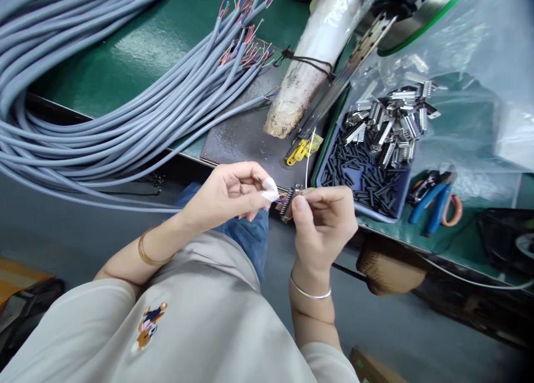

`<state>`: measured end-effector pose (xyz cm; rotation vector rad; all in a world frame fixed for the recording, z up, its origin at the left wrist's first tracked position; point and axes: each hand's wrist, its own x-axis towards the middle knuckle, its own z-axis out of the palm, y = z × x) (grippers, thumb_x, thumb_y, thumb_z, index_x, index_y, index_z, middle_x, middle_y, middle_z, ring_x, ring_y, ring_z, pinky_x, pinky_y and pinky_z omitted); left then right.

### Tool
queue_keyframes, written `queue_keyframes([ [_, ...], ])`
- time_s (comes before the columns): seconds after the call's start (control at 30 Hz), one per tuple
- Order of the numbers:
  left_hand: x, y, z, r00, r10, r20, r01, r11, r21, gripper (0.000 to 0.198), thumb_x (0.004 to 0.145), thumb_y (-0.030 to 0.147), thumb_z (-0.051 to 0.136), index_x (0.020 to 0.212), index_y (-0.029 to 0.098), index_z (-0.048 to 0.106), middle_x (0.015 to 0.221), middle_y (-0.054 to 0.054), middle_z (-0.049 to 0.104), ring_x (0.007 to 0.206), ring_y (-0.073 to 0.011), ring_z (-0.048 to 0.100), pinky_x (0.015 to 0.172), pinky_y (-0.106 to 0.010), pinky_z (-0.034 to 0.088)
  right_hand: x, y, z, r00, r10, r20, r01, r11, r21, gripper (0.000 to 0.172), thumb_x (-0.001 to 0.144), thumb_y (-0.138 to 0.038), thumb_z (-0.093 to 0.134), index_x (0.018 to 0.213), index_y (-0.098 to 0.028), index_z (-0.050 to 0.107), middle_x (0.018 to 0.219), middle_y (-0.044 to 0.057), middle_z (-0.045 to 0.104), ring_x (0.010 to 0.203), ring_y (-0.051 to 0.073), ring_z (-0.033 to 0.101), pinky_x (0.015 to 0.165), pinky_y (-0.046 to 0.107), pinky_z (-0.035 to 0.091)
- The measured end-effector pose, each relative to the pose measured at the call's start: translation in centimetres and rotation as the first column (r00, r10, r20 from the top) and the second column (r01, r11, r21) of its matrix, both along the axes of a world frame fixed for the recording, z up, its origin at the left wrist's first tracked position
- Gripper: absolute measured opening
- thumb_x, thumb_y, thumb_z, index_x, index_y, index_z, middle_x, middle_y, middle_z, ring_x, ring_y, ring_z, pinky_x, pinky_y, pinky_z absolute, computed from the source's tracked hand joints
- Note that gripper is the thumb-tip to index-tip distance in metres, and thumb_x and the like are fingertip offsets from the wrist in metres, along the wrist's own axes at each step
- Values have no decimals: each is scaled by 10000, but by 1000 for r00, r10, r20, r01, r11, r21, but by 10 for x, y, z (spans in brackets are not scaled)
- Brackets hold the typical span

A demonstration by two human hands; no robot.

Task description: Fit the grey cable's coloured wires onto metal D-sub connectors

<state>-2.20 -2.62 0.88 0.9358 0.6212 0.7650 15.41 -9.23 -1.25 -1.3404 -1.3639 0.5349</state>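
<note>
A green work surface (142, 52) fills the upper part of the frame, its front edge slanting from the left side down toward the lower right. A dark plate (242, 135) lies near the middle of that edge, a stretch of it showing above the hands. Room for moving is bounded on the left by a thick bundle of gray cables (167, 107), its stripped, colorful ends fanned out at upper center, and on the right by a blue-purple tray (377, 215) of metal connectors and short black tubes. Pliers (437, 205) with blue handles lie just beside the tray, at right. Yellow-handled snips (298, 152) rest on the plate, above the hands.

At the center of the frame, just in front of the edge, is a small connector (287, 205), with a row of metal contacts along a dark body facing left. Thin colored wires (281, 198), red and blue among them, run up to this row; whether any are attached is too small to tell.

The right hand (324, 219) has thumb and index finger clamped on the connector's right side. The left hand (236, 194), white coverings on two fingertips, pinches the wires just left of the connector, its fingertips drawn together.
</note>
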Motion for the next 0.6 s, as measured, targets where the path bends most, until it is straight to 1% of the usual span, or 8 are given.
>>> queue_keyframes([
  [0.07, -4, -2, -2, 998, -42, -37, 49, 978, 202, 156, 839, 252, 767, 822, 145, 655, 701, -14, 678, 539, -74, 580, 505, -184, 461, 1, 2, 8, 992, 47, -118, -56, 996, -72, 120, 944, -256, 678, 880, -240, 578, 703, -87, 587, 487, 56, 542, 431, 185, 442],
  [0.13, -5, -4, -6, 993, -52, -107, 96, 881, 462, 83, 885, 214, 716, 841, 148, 691, 770, -48, 722, 654, -108, 635, 629, -219, 514, 2, 4, 16, 979, 102, -174, -127, 982, -139, 148, 944, -292, 684, 865, -238, 571, 684, -93, 582, 459, 49, 510, 390, 173, 398],
  [0.2, -3, -7, -12, 985, 3, -171, 112, 744, 659, 106, 931, 155, 631, 849, 156, 699, 825, -67, 743, 755, -129, 660, 731, -240, 520, 3, 4, 23, 988, 114, -107, -133, 972, -193, 157, 937, -297, 695, 855, -235, 575, 672, -95, 586, 463, 45, 505, 398, 170, 385],
  [0.27, 2, -11, -16, 979, 77, -190, 84, 693, 716, 135, 942, 132, 593, 846, 156, 685, 839, -66, 741, 748, -121, 643, 720, -231, 499, 3, 3, 29, 995, 76, 71, -61, 978, -198, 138, 924, -270, 707, 846, -229, 601, 678, -92, 603, 499, 46, 543, 460, 177, 433],
  [0.33, 6, -15, -18, 977, 104, -188, 37, 782, 623, 101, 932, 178, 627, 847, 147, 672, 804, -53, 724, 648, -93, 587, 625, -214, 457, 2, 1, 31, 970, -10, 243, 40, 992, -119, 73, 919, -236, 708, 869, -229, 654, 711, -81, 652, 537, 56, 598, 524, 196, 486],
  [0.43, 8, -15, -16, 992, 31, -119, -1, 969, 246, 123, 894, 251, 672, 876, 132, 652, 746, -33, 702, 503, -49, 480, 494, -194, 386, 0, 0, 33, 921, -285, 266, 246, 954, 169, 43, 918, -230, 702, 939, -245, 737, 726, -62, 679, 492, 58, 584, 459, 210, 426],
  [0.53, 6, -8, -15, 1000, 7, 1, -6, 996, -90, 116, 792, 179, 679, 887, 127, 639, 771, -28, 720, 448, -29, 470, 428, -177, 343, -1, 0, 33, 882, -468, 63, 406, 820, 404, 98, 933, -295, 672, 1012, -280, 728, 791, -46, 668, 371, 33, 439, 364, 235, 303],
  [0.6, 4, -2, -15, 998, 20, 53, -8, 978, -207, 149, 716, 137, 666, 860, 129, 631, 783, -24, 733, 428, -27, 485, 403, -171, 318, -1, -2, 30, 912, -407, 45, 375, 873, 312, 128, 972, -329, 613, 1087, -304, 665, 824, -40, 677, 391, 66, 519, 373, 248, 383],
])
